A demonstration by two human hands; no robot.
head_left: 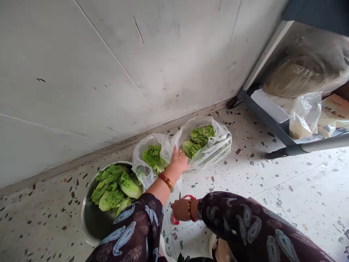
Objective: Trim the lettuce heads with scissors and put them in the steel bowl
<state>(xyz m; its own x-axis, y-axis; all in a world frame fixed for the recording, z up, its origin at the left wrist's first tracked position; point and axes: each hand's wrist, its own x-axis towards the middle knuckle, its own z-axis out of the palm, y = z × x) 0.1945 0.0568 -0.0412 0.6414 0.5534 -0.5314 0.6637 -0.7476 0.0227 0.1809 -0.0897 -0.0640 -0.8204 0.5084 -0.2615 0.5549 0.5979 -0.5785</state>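
Note:
My left hand [179,161] reaches to the near left rim of a clear plastic bag [215,151], its fingers closed on the film. Green lettuce [202,135] lies inside this bag. Just left of my wrist is a second clear plastic bag [139,154], open at the top, with more lettuce [154,157] in it. Closer to my body, my right hand [180,210] is closed round scissors with red loop handles [176,220]; their blades are hidden. A steel basin [88,222] to the left holds several heads of lettuce [116,187], partly covered by my left sleeve.
A scuffed grey-white wall [122,83] rises right behind the bags. On the right stands a wheeled cart [275,127], its lower shelf loaded with plastic-wrapped bags [302,76]. The floor [234,189] is speckled terrazzo; my feet show at the bottom edge.

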